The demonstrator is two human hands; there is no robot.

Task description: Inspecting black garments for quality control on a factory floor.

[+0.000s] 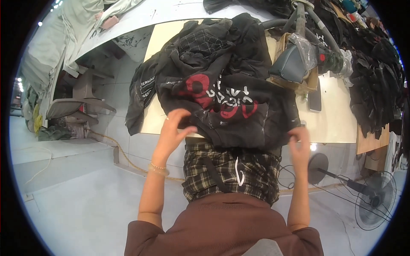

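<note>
A black hooded sweatshirt (243, 91) lies spread and rumpled on the pale table. It carries red lettering and white print, with a dark checked lining showing at its far end. One sleeve (143, 96) drapes over the table's left edge. My left hand (176, 130) hovers by the garment's near left edge, thumb and fingers apart and holding nothing. At the near right corner is my right hand (299, 140), its fingers loosely bent with a gap to the thumb. Whether its fingertips touch the cloth is hard to tell.
A cardboard box (307, 85) with a dark grey device and plastic wrap stands right of the garment, near a phone (314, 101). Hoses rise behind it. Dark garments (373, 85) hang at the far right. A fan (376, 198) stands lower right, a chair (81, 102) at left.
</note>
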